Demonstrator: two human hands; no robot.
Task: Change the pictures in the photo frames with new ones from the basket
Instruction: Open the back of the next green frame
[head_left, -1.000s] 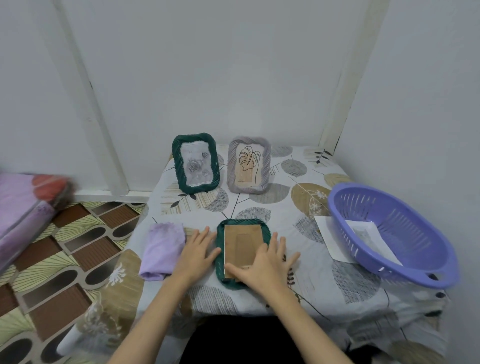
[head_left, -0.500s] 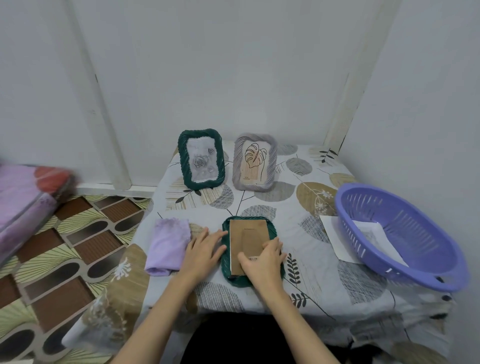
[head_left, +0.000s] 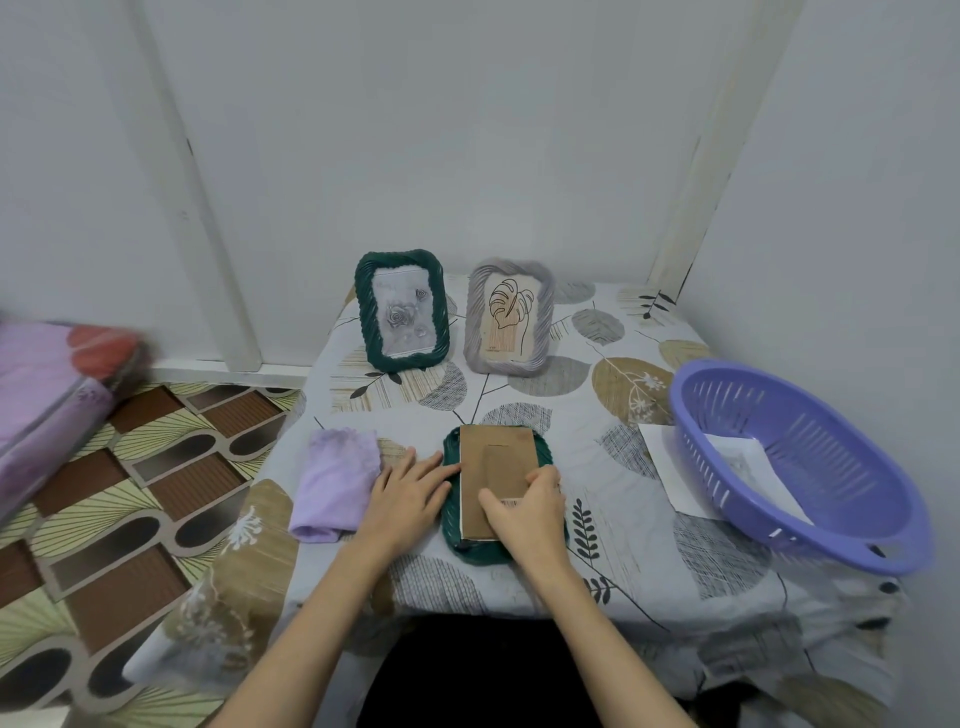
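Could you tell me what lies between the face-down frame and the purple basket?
A white sheet of paper on the tablecloth, partly under the basket, seen from the head view.

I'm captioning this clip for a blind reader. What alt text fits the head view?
Two bare hands work on a green photo frame lying face down on a leaf-print tablecloth: the left hand steadies its edge, the right hand grips its cardboard backing. Two framed pictures stand behind; a purple basket sits at right.

Right hand (head_left: 524, 512) curled from flat-open onto brown backing board's (head_left: 496, 467) near end (fingers now bent).
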